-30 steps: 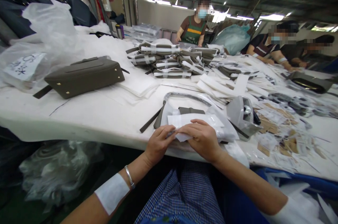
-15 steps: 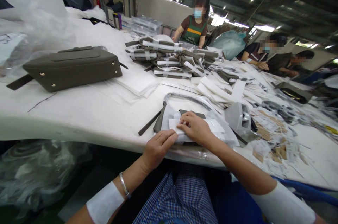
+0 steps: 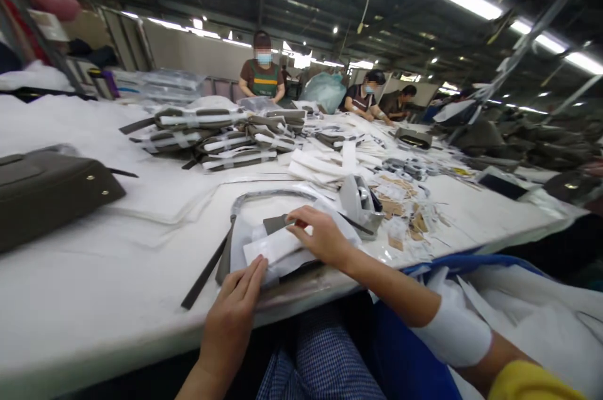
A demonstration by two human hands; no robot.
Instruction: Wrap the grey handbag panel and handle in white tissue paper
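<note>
In the head view, a dark olive handbag lies at the table's near edge, partly covered by white tissue paper. Its arched handle is wrapped in clear plastic, and a dark strap sticks out to the left. A white folded strip rests across the bag. My left hand has its fingers stretched out, their tips on the strip's left end. Over the strip's right end is my right hand, fingers bent, with a gap between thumb and forefinger.
Right of the bag stands a grey tape dispenser, beside scattered brown tags. Stacked wrapped olive pieces and white strips lie behind. Another olive bag sits left. Several people, one in a green apron, work beyond.
The camera has turned right, so the scene shifts left. My right hand has moved to the strip's right end, and the strip now lies more slanted. My left fingers remain at its left end.
</note>
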